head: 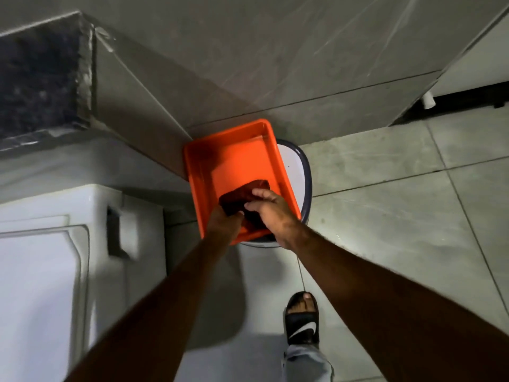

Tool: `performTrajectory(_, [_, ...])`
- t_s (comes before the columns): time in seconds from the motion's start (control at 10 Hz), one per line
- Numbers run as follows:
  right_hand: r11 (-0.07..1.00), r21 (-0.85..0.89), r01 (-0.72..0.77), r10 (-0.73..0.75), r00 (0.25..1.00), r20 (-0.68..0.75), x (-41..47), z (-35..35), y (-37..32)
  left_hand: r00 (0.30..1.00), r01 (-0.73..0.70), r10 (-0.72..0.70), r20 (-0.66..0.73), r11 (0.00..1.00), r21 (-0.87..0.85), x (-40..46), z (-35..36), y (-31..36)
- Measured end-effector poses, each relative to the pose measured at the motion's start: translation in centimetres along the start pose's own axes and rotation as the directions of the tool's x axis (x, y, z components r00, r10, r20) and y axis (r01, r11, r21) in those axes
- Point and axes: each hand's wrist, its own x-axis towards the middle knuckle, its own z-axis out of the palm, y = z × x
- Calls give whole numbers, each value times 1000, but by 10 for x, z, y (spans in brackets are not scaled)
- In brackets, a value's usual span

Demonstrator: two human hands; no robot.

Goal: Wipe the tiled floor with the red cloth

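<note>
A dark red cloth [242,195] is bunched up over the near end of an orange rectangular tub [234,158] that holds shallow water. My left hand [223,221] grips the cloth's near left part from below. Its right side is held by my right hand [271,209], fingers curled over the top. The tub rests on a white bucket with a dark rim [301,172]. Grey tiled floor [385,205] spreads to the right and below.
A white washing machine [55,257] stands at the left. A dark stone counter [38,78] sits above it, against a grey tiled wall [275,51]. A white cabinet [473,59] is at the upper right. My sandalled foot [301,318] stands on the floor below the bucket.
</note>
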Motion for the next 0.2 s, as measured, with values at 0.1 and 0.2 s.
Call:
performTrajectory(0.1, [974,-170,151,-166,983,-77,-40,-24,-3,998,-53,58,-13,970,237,-20,-9,13])
performTrajectory(0.2, [809,-479,341,-459,875,-151,-114,-67,-32,946,-274,322,-19,833,480,-82,-18,63])
